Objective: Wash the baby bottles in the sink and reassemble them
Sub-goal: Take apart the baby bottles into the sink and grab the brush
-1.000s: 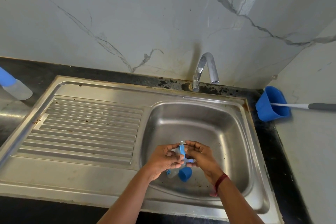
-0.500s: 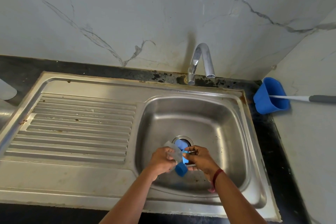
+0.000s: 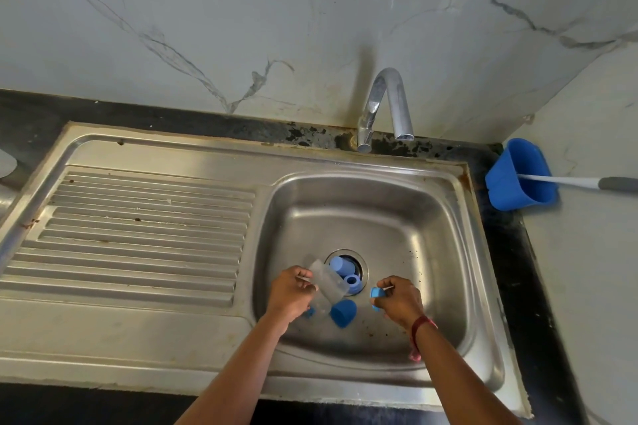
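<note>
Bottle (image 3: 326, 283), clear, is gripped by the left hand (image 3: 291, 297) low over the sink (image 3: 379, 210) beside the drain (image 3: 361, 264), right hand (image 3: 400, 300) apart pinching a blue ring (image 3: 376, 293); small blue pieces (image 3: 340, 266) resting in the drain risk lodging there.

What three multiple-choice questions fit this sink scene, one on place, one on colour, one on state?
1. Where does the loose blue cap lie? A drainboard; B basin floor; C tap spout.
2. What colour is the bottle body in the left hand? A clear; B blue; C red.
3. What is the right hand doing? A hanging empty; B pinching a small blue part; C gripping the tap.
Answers: B, it rests between the hands; A, steel shows through it; B, blue shows in its grip.
</note>
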`<action>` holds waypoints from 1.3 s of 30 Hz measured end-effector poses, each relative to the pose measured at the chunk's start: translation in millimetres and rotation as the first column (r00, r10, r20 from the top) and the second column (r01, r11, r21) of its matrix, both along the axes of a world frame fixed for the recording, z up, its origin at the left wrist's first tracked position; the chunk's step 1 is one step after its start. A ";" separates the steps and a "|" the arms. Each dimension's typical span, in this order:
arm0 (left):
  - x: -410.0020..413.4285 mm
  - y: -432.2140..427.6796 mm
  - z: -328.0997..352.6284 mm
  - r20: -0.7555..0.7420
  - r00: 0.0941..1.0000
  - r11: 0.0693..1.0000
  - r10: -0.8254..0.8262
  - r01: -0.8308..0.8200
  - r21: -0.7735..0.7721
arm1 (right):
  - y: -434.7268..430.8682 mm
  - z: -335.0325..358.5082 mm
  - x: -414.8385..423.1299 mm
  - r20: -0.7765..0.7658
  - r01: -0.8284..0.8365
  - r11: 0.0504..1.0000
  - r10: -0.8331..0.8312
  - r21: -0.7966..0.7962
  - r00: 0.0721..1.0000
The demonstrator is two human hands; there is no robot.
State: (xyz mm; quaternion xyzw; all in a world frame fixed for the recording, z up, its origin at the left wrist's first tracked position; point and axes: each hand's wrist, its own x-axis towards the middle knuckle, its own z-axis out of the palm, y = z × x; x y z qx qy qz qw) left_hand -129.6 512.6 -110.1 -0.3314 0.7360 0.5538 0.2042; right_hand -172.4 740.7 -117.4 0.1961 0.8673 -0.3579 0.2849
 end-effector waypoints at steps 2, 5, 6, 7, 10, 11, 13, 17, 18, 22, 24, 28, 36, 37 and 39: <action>-0.6 -0.3 0.8 -0.004 1.000 1.000 0.019 -0.019 -0.003 | -3.3 -4.7 1.9 0.034 -0.083 0.996 0.082 0.040 0.996; -1.0 -2.4 3.4 -0.022 0.999 0.999 0.032 -0.032 -0.011 | -10.9 -10.2 4.8 0.041 -0.155 0.985 0.152 0.081 0.987; -1.1 -3.7 3.6 -0.029 0.999 0.999 0.031 -0.032 -0.018 | -12.2 -12.2 5.0 0.035 -0.168 0.981 0.166 0.096 0.986; -1.0 -5.0 5.2 -0.029 0.999 0.999 0.026 -0.027 -0.026 | -13.2 -12.8 4.7 0.032 -0.167 0.980 0.164 0.109 0.986; -1.2 -10.2 7.9 -0.036 0.999 0.999 0.040 -0.041 -0.031 | -12.5 -10.9 2.0 -0.006 -0.130 0.982 0.132 0.134 0.991; -1.5 -11.1 9.4 -0.041 0.998 0.998 0.053 -0.054 -0.027 | -11.7 -8.4 0.5 -0.026 -0.116 0.982 0.122 0.147 0.992; -2.1 -10.8 12.1 -0.052 0.996 0.997 0.076 -0.077 -0.017 | -10.1 -1.5 -3.6 -0.072 -0.068 0.986 0.080 0.154 0.994; -1.9 -7.4 25.3 -0.083 0.989 0.992 0.123 -0.121 0.029 | -13.4 16.5 -13.1 -0.156 0.021 1.000 -0.017 0.023 0.988; -1.2 -8.1 28.8 -0.095 0.986 0.990 0.139 -0.135 0.042 | -17.0 22.5 -15.2 -0.179 0.023 1.000 -0.026 -0.020 0.983; 2.6 -17.0 48.9 -0.170 0.956 0.969 0.240 -0.227 0.094 | -46.5 53.4 -21.3 -0.269 -0.020 0.974 -0.043 -0.226 0.962; 5.8 -25.4 62.1 -0.204 0.933 0.954 0.296 -0.278 0.113 | -66.1 63.8 -22.3 -0.263 -0.037 0.938 -0.059 -0.344 0.963; 8.9 -52.9 84.6 -0.247 0.877 0.909 0.413 -0.378 0.178 | -102.8 81.0 -21.8 -0.263 -0.116 0.881 -0.011 -0.459 0.965; 22.4 -117.4 110.1 -0.326 0.676 0.748 0.661 -0.557 0.360 | -185.2 120.2 -24.7 -0.380 -0.338 0.823 0.163 -0.457 0.911; 24.6 -128.8 110.9 -0.315 0.658 0.726 0.683 -0.570 0.384 | -196.8 124.6 -25.1 -0.399 -0.363 0.819 0.182 -0.445 0.899; 27.2 -154.1 111.2 -0.305 0.618 0.686 0.725 -0.603 0.407 | -222.1 131.9 -25.6 -0.432 -0.403 0.811 0.211 -0.423 0.877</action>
